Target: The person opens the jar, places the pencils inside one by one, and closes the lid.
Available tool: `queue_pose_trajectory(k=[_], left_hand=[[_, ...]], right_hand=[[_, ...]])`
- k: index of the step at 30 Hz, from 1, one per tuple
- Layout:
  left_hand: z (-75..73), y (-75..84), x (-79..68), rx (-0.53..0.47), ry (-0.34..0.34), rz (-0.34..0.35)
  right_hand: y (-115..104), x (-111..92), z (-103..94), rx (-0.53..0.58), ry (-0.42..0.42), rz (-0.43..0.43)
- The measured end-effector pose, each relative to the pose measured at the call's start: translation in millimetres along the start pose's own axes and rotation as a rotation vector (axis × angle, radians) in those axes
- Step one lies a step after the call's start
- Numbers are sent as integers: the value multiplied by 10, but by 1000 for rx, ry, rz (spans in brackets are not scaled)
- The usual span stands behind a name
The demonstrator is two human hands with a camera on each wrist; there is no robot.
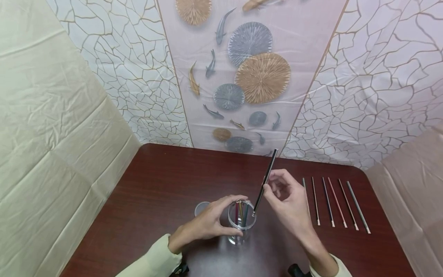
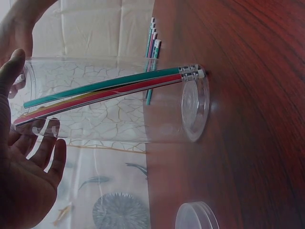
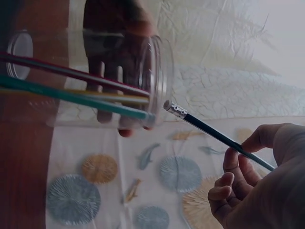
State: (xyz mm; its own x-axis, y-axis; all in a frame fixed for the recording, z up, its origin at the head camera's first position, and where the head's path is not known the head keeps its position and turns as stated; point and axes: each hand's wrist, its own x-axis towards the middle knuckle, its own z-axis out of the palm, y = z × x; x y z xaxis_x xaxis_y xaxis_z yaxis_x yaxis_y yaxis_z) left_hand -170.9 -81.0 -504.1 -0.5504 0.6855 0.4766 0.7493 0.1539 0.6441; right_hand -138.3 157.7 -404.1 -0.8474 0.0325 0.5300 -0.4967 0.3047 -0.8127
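Note:
A clear plastic jar (image 1: 238, 227) stands upright on the table, with my left hand (image 1: 215, 217) holding it around the top by thumb and fingers. Inside lean a red pencil (image 2: 138, 87), a green pencil (image 2: 114, 83) and a yellow pencil (image 3: 128, 98), eraser ends down in the left wrist view. My right hand (image 1: 290, 202) pinches a dark pencil (image 1: 267, 175) between thumb and fingers. That pencil slants, its metal-banded eraser end pointing down at the right side of the jar's rim. In the right wrist view this end is just outside the mouth.
Several pencils (image 1: 337, 202) lie side by side in a row on the right of the dark red-brown table (image 1: 166, 177). A round clear lid (image 1: 200, 208) lies left of the jar, partly behind my left hand. Patterned cloth (image 1: 263, 77) hangs behind the table.

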Motion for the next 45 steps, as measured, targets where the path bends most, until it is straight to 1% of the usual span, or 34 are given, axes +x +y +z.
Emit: queue_pose_trajectory(k=[7,10,17,21,28,33,45], left_hand=[[1,6,-3,-2,4,-11],[1,5,-6,1,5,-10],[-5,7,-8,11,0,-16],[-8,11,-10,34,2,-15],[-7,22,-18,15,-4,-61],[-9,31,-23,14,-6,-76],[-3,22,-31,31,10,-50]], right_hand=[[60,-61,92,-13,-63,-11],[73,-81,123,2,-90,-6],[91,-117,193,-7,-138,9],[92,-131,225,-8,-153,43],[100,-152,265,-38,-172,81],[116,-182,288,-70,-186,99],[142,-212,314,-121,-198,79]])
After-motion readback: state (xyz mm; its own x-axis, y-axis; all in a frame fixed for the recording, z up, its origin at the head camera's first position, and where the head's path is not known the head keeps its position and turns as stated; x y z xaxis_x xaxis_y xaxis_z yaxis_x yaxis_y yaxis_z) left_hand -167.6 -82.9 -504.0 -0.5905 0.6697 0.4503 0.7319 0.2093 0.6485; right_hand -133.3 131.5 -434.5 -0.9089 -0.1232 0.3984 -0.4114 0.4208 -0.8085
